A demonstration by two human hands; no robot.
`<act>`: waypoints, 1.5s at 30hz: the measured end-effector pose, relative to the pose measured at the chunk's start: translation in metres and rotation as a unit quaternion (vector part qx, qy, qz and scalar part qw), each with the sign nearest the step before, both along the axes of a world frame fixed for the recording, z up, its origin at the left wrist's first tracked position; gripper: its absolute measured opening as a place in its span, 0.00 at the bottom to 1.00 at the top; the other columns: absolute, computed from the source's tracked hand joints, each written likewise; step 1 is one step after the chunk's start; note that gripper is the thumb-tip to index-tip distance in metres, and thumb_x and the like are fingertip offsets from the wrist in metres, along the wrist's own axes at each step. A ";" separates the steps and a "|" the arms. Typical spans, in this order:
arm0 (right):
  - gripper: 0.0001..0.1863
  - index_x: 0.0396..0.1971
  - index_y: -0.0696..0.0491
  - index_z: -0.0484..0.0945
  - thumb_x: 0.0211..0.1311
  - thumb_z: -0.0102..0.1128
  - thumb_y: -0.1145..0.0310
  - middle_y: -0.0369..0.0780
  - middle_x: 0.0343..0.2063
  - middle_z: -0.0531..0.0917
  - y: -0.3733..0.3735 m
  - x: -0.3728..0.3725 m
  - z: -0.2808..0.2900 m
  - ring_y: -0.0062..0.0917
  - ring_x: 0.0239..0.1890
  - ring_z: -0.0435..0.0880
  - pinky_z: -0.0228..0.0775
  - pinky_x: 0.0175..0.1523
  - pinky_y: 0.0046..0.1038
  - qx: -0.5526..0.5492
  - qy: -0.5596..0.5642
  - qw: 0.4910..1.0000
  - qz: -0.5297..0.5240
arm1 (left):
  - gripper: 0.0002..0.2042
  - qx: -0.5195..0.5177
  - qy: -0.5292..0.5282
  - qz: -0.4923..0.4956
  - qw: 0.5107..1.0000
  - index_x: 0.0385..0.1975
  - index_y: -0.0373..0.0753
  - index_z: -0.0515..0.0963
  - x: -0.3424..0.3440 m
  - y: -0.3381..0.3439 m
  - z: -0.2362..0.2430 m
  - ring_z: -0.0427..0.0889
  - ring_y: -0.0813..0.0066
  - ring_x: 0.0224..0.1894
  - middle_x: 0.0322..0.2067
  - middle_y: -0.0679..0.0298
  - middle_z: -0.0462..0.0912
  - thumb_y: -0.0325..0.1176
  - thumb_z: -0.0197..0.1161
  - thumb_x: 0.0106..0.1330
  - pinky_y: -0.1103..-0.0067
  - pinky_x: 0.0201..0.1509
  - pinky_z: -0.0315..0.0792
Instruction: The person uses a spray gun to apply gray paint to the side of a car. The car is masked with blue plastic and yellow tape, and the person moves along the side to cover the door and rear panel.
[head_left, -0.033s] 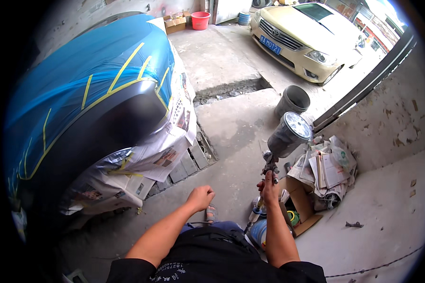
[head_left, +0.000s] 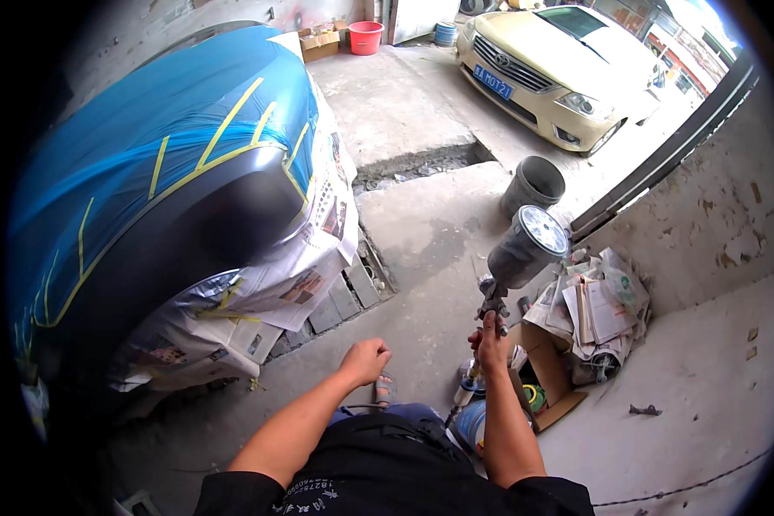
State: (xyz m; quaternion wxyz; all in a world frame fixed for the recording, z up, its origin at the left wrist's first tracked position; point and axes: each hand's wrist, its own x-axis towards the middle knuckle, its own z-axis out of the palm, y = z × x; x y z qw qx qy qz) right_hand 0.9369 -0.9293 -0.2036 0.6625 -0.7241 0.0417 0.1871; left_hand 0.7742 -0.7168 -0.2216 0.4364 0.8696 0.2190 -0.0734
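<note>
blue film (head_left: 224, 86) and newspaper (head_left: 305, 279) already mask around the dark fender (head_left: 224, 206), upper left; whether its coat is finished, i cannot tell. right of centre, the right hand (head_left: 492, 344) grips a spray gun (head_left: 512, 265); lower centre, the left hand (head_left: 365, 359) is loosely fisted.

Left hand (head_left: 365, 360) loosely fisted, right hand (head_left: 491, 347) tightly curled
</note>
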 end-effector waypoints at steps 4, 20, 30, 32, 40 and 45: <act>0.25 0.36 0.51 0.71 0.61 0.46 0.41 0.34 0.11 0.71 -0.003 0.002 -0.003 0.15 0.10 0.67 0.54 0.15 0.18 -0.018 -0.021 1.000 -0.003 | 0.10 -0.008 0.007 0.007 1.000 0.28 0.34 0.76 0.001 -0.001 -0.004 0.78 0.73 0.20 0.18 0.61 0.79 0.36 0.58 0.58 0.76 0.28 0.71; 0.17 0.44 0.56 0.74 0.62 0.53 0.59 0.33 0.17 0.74 -0.012 -0.016 0.009 0.13 0.13 0.70 0.59 0.17 0.17 0.000 -0.056 0.994 0.091 | 0.16 -0.168 0.009 0.092 0.982 0.40 0.37 0.74 0.023 0.016 0.013 0.79 0.75 0.34 0.32 0.61 0.80 0.44 0.52 0.64 0.77 0.38 0.70; 0.10 0.35 0.55 0.78 0.53 0.58 0.70 0.36 0.16 0.77 0.022 -0.063 0.067 0.16 0.17 0.74 0.67 0.24 0.22 -0.043 -0.045 0.936 0.347 | 0.39 -0.408 -0.132 0.194 0.882 0.66 0.44 0.48 0.031 0.069 0.083 0.52 0.60 0.66 0.64 0.55 0.54 0.66 0.35 0.62 0.64 0.66 0.45; 0.09 0.35 0.55 0.78 0.53 0.58 0.70 0.36 0.16 0.77 0.033 -0.066 0.083 0.16 0.17 0.74 0.67 0.24 0.22 -0.042 -0.034 0.922 0.383 | 0.40 -0.425 -0.149 0.210 0.868 0.66 0.44 0.49 0.017 0.081 0.091 0.51 0.62 0.67 0.64 0.56 0.54 0.67 0.35 0.61 0.64 0.66 0.42; 0.07 0.31 0.54 0.76 0.49 0.57 0.74 0.34 0.18 0.76 0.073 -0.074 0.107 0.16 0.18 0.74 0.66 0.24 0.21 0.033 -0.062 0.878 0.474 | 0.37 -0.432 -0.250 0.248 0.830 0.61 0.38 0.59 -0.067 0.121 0.112 0.60 0.64 0.63 0.58 0.57 0.66 0.65 0.34 0.63 0.66 0.66 0.46; 0.07 0.30 0.56 0.76 0.47 0.58 0.76 0.35 0.20 0.77 0.106 -0.088 0.115 0.17 0.18 0.74 0.67 0.25 0.22 0.029 -0.120 0.837 0.533 | 0.33 -0.351 -0.369 0.315 0.801 0.57 0.31 0.63 -0.107 0.126 0.128 0.68 0.63 0.57 0.53 0.51 0.71 0.57 0.35 0.68 0.71 0.62 0.57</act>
